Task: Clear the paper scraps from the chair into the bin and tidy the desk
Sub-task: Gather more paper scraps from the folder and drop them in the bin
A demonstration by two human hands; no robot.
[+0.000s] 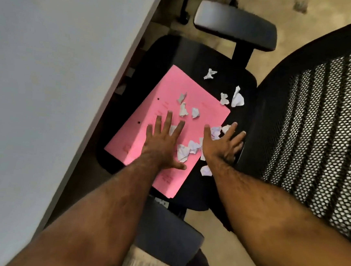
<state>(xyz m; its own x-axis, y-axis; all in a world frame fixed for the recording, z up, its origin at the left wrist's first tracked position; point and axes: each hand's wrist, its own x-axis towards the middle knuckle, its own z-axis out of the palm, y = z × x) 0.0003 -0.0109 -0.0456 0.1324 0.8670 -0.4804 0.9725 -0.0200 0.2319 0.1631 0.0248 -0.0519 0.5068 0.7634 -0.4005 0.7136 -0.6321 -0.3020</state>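
A pink folder (pixel 201 118) lies on the black chair seat (pixel 214 191). Several crumpled white paper scraps (pixel 184 151) are scattered over the folder and the seat, some further back near the backrest (pixel 237 98). My left hand (pixel 162 141) lies flat on the folder, fingers spread, holding nothing. To its right, my right hand (pixel 222 144) is spread at the folder's right edge, fingers apart, touching a cluster of scraps (pixel 216 132). No bin is in view.
The white desk (pixel 47 79) fills the left side, close to the chair. A black mesh backrest (pixel 319 124) stands at the right. Armrests sit at the far (pixel 235 25) and near (pixel 165 236) sides. Beige floor shows beyond the seat.
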